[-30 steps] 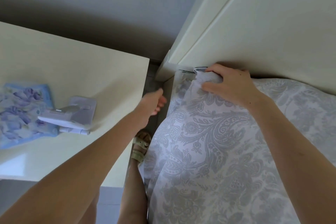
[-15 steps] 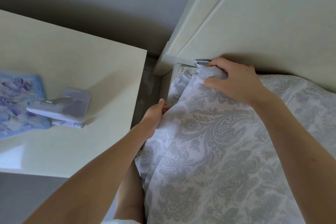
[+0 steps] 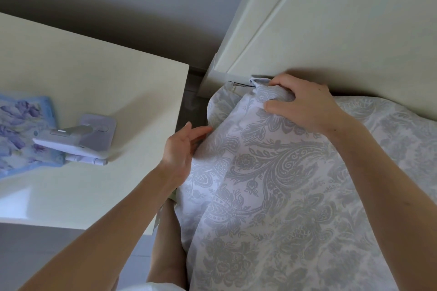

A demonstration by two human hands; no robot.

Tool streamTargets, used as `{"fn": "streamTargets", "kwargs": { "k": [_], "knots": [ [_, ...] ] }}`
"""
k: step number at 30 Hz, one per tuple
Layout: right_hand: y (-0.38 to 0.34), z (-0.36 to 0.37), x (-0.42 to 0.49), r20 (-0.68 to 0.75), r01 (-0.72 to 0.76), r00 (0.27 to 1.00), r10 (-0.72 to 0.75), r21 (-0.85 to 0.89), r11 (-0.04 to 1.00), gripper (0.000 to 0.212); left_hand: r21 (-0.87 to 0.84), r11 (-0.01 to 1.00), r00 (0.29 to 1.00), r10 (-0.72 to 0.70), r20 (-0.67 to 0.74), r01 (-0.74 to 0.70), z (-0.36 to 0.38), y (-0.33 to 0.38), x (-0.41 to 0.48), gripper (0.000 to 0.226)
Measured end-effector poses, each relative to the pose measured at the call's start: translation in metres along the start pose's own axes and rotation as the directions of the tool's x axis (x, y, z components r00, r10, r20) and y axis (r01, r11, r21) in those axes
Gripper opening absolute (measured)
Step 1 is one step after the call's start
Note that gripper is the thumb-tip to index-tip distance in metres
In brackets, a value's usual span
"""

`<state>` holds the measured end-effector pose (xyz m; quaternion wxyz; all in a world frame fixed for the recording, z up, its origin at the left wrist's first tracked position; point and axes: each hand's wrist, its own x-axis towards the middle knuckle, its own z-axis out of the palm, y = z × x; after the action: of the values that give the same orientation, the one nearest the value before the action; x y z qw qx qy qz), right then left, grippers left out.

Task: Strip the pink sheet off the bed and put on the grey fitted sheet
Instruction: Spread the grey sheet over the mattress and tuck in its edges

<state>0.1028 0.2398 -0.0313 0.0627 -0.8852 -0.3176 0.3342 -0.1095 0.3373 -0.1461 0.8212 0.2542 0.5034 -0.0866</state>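
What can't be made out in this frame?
Head view only.
Mattress corner: covered by the grey sheet, so its seating is unknown.
Left hand: fingers end at a sheet fold; grip unclear.
Right hand: its palm hides the bunched cloth it grips.
Blue floral cloth: cut off by the left edge.
Pink sheet: not in frame.

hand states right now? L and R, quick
left hand: open, fingers straight against the side of the grey fitted sheet.
right hand: closed, gripping the sheet's bunched corner at the headboard.
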Motion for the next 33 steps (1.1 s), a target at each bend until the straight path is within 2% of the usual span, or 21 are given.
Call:
{"fn": "streamTargets", "kwargs": {
  "k": [6,10,13,19,24,27,30,31,33],
  "knots": [
    [-0.001,-0.001,-0.001,0.006,-0.012,1.000,0.012,0.017,1.000,0.030,0.047,0.999,0.977,-0.010,0.212,0.000,0.049,0.019,0.004,0.057],
    [-0.002,0.003,0.004,0.013,-0.023,1.000,0.023,-0.005,1.000,0.032,0.080,0.995,0.976,-0.075,0.203,0.059,0.051,0.043,0.025,0.071],
    [-0.002,0.002,0.006,0.016,-0.016,1.000,0.017,-0.010,1.000,0.024,0.099,0.986,0.961,-0.151,0.232,0.131,0.051,0.043,0.035,0.079],
    [-0.003,0.000,0.007,0.026,-0.043,0.999,0.044,-0.041,0.998,0.032,0.176,0.949,0.913,-0.302,0.274,0.262,0.081,0.033,0.055,0.086],
    [-0.001,0.014,0.021,0.012,-0.068,0.998,0.068,-0.059,0.996,0.036,0.175,0.922,0.880,-0.382,0.281,0.345,0.073,0.040,0.089,0.098],
    [-0.003,0.020,0.026,0.003,-0.074,0.997,0.074,-0.084,0.994,0.033,0.108,0.952,0.933,-0.302,0.196,0.286,0.068,0.055,0.095,0.096],
    [-0.006,0.024,0.029,-0.001,-0.094,0.996,0.095,-0.107,0.990,0.046,0.205,0.978,0.998,-0.055,0.028,0.048,0.071,0.067,0.085,0.079],
    [-0.007,0.027,0.030,-0.019,-0.101,0.995,0.099,-0.108,0.989,0.047,0.189,0.981,0.999,0.041,-0.012,-0.038,0.072,0.071,0.080,0.071],
    [-0.007,0.034,0.028,-0.092,-0.092,0.992,0.083,-0.104,0.990,0.041,0.111,0.978,0.984,0.178,0.002,-0.177,0.073,0.073,0.071,0.061]
  ]
}}
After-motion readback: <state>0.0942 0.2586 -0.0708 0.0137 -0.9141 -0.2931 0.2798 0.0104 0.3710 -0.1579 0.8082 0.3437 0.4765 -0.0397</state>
